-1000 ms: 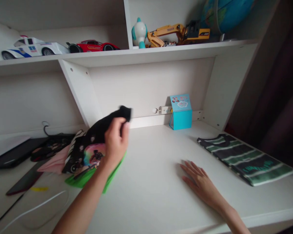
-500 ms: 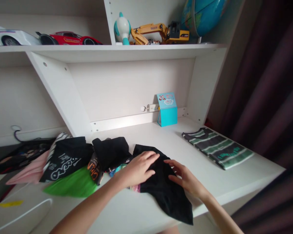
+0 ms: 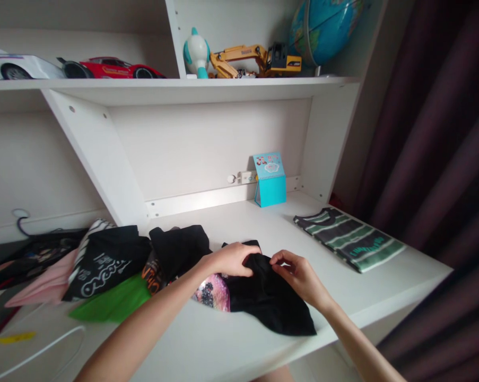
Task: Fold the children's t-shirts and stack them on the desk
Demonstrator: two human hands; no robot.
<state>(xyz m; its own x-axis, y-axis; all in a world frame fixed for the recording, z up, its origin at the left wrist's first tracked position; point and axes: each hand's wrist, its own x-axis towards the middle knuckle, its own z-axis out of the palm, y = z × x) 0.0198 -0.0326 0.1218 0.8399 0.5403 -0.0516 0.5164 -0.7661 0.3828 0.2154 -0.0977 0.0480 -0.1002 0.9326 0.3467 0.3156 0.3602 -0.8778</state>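
A crumpled black garment (image 3: 279, 305) lies on the white desk, its lower edge close to the desk's front edge. My left hand (image 3: 236, 260) is curled over its upper part, thumb and fingers closing on a fold. Just to the right, the fingertips and thumb of my right hand (image 3: 298, 275) pinch the same cloth, which is gathered up between both hands. A pink sequinned piece (image 3: 215, 293) shows at the garment's left side, partly behind my left forearm; whether it belongs to the garment I cannot tell.
Folded black clothes (image 3: 179, 246), a printed black top (image 3: 107, 260), green cloth (image 3: 104, 300) and pink cloth (image 3: 44, 278) are heaped at left. A folded striped T-shirt (image 3: 350, 239) lies at right. Behind stands a turquoise desk calendar (image 3: 271, 185). Toys line the shelf (image 3: 223, 87) above.
Both hands have gone from lying spread on the black garment to gripping it. Its cloth is now bunched, its lower edge has risen, and more of the pink sequins show.
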